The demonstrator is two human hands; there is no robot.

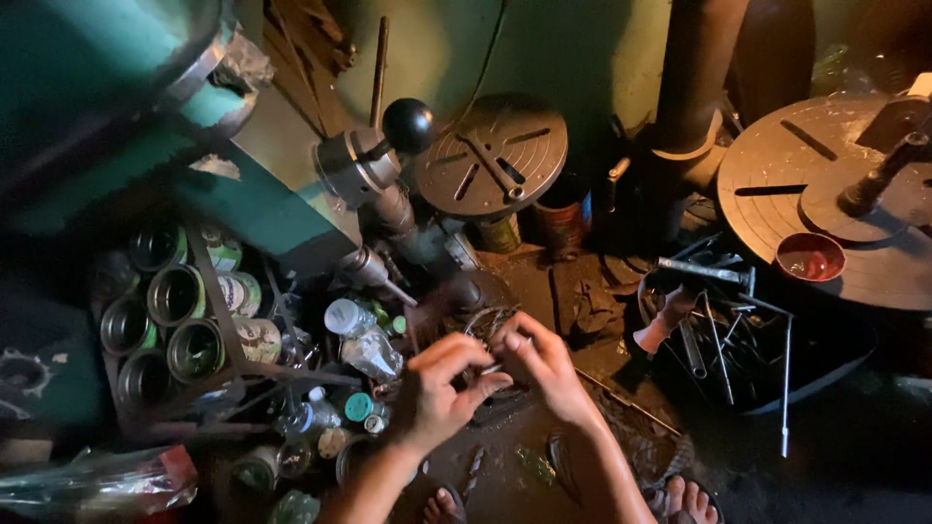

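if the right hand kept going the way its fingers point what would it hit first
Its fingers point left, so the right hand would first meet the left hand, which it almost touches, and the coiled wire piece between them. Depth is unclear.

Open tin cans [175, 320] are lying stacked on their sides well to the left of the grip, with clear plastic bottles [357, 340] sitting just beside it on that side. A slotted round metal table [495, 155] is standing above the grip, and a black ball-ended lever [406, 124] is sticking out near it. Far to the right, a small red bowl [810, 256] is resting on a larger round table [777, 184], and loose metal tools [718, 330] are lying below the bowl.
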